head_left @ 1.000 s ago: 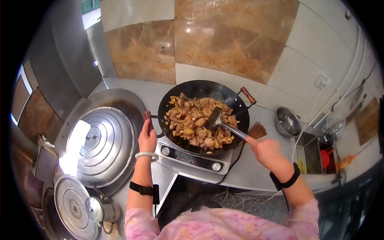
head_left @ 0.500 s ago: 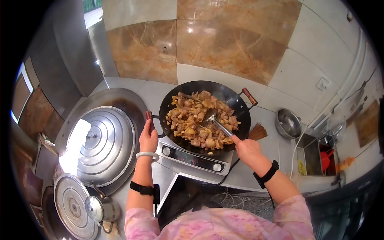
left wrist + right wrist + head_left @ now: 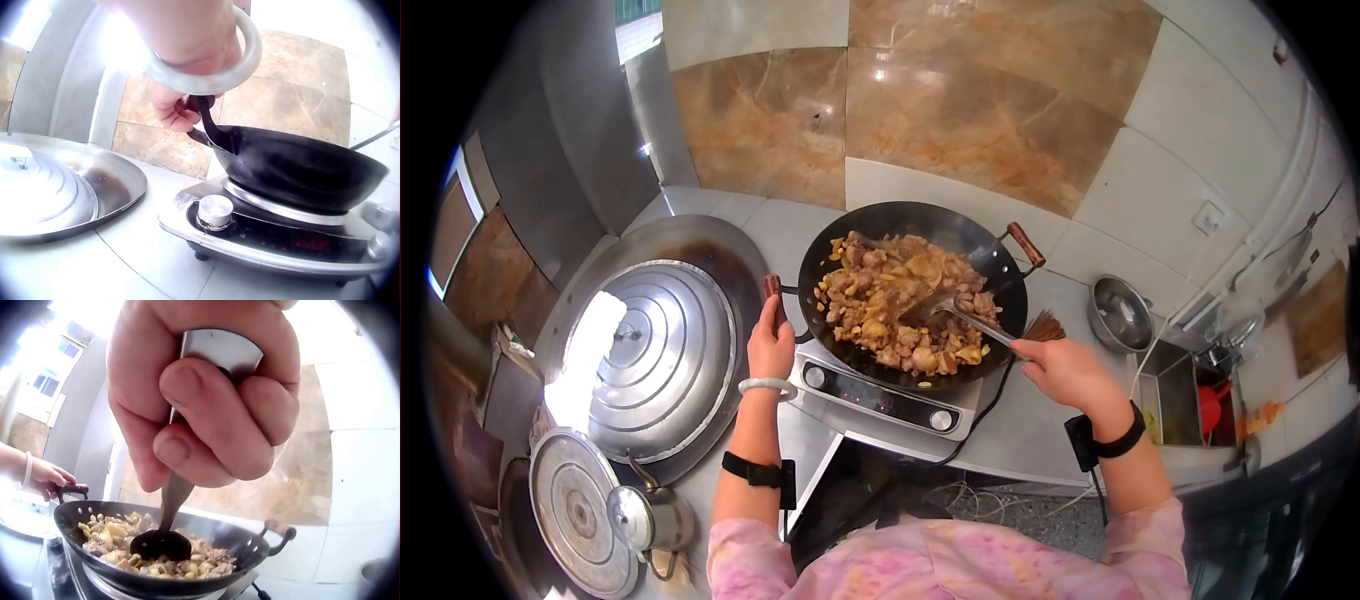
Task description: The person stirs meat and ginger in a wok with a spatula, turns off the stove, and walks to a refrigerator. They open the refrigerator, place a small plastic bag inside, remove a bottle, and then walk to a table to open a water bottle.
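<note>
A black wok point(image 3: 990, 255) sits on the cooker, filled with browned meat chunks and yellowish pieces point(image 3: 875, 285). My left hand point(image 3: 771, 352) grips the wok's left wooden handle point(image 3: 772, 286); in the left wrist view its fingers point(image 3: 170, 112) curl round it. My right hand point(image 3: 1075, 378) holds a metal wok spatula point(image 3: 982, 324), whose blade rests among the food near the middle right of the pan. From the right wrist view, the fingers wrap tightly round the spatula's handle end point(image 3: 219, 349), and the blade point(image 3: 161, 545) looks dark against the food.
The cooker point(image 3: 880, 402) has two knobs and a lit red display. Left of it lies a large domed lid point(image 3: 662, 365) over a wide pan point(image 3: 700, 240). A flat lid point(image 3: 580, 500) and metal pot point(image 3: 662, 520) stand nearer. Rightward are a brush point(image 3: 1045, 326), steel bowl point(image 3: 1120, 312) and sink point(image 3: 1168, 385).
My right hand first moved left, pushing the spatula through the food, then drew back right. The food has shifted around the blade. My left hand stays on the wok handle.
</note>
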Demonstrator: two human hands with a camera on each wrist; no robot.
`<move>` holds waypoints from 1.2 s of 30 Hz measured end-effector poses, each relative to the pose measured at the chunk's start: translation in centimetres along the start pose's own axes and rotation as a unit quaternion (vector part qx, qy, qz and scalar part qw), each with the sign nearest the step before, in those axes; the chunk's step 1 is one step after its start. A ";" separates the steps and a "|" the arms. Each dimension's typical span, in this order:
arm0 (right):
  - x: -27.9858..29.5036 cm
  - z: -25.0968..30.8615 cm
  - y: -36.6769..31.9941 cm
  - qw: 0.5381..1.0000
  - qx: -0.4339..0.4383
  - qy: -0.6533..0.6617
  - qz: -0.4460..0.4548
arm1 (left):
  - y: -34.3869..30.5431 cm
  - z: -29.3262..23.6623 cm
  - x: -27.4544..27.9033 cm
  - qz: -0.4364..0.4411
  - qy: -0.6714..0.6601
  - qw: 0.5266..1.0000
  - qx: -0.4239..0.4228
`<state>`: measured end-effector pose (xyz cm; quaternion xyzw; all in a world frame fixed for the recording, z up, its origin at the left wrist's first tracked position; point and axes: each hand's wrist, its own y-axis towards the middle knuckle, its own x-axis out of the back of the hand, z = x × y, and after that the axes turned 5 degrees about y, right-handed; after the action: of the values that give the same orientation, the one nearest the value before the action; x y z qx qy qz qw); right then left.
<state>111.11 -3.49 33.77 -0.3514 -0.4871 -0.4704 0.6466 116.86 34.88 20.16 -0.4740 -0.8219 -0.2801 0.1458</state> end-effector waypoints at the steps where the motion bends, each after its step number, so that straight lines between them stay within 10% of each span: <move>1: -1.4 -0.4 0.8 0.999 0.004 0.017 0.028 | 0.0 0.1 0.1 0.000 0.001 1.000 -0.002; 18: -3.1 -0.6 1.3 0.998 -0.049 0.015 0.021 | -9.9 -0.6 3.5 0.048 -0.039 0.998 -0.002; 25: -0.5 -1.9 0.8 0.987 -0.057 0.150 -0.028 | -24.8 4.2 4.0 0.414 -0.029 0.880 0.229; 36: -5.2 -5.0 3.1 0.939 -0.092 0.327 0.052 | -39.0 21.2 4.5 0.347 0.218 0.827 0.384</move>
<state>115.11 -5.72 27.36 -0.2605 -0.1845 -0.5681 0.7585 81.50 35.37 -7.08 -0.5606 -0.5911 0.0315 0.5791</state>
